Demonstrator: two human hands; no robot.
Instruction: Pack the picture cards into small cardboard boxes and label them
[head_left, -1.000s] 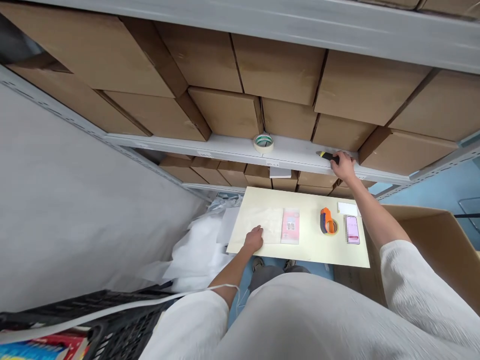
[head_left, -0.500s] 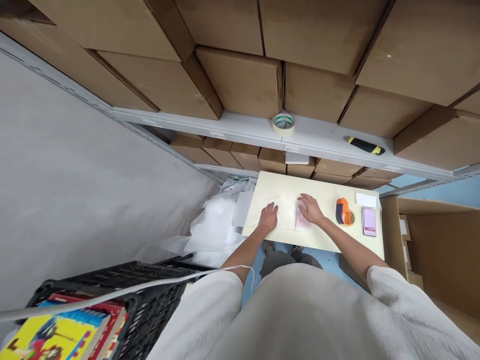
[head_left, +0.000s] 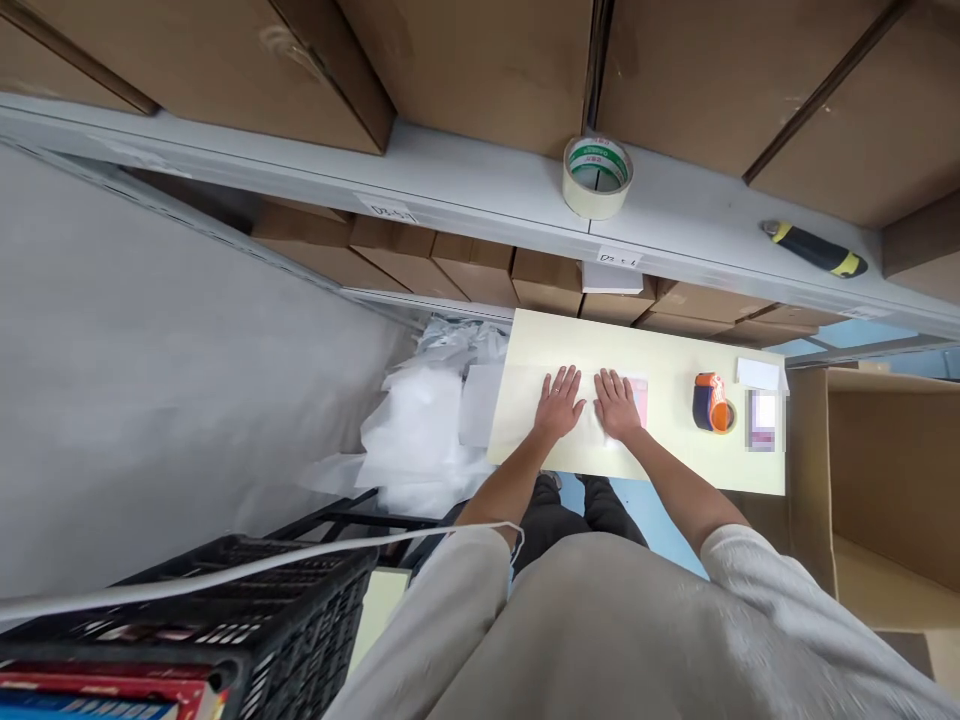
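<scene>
Evidently, left hand [head_left: 559,406] and right hand [head_left: 616,406] lie flat, gripping nothing; the pink, rectangular, paper-like packet [head_left: 640,400] seems light, bendable, best lifted by its edges.

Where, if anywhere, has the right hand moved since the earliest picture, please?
Yes: the right hand has moved from the utility knife on the shelf down and leftward to the cream tabletop.

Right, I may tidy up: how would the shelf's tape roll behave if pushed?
The tape roll lies flat on the shelf, so should probably slide, not roll. Its open centre suggests it's fairly light.
</scene>
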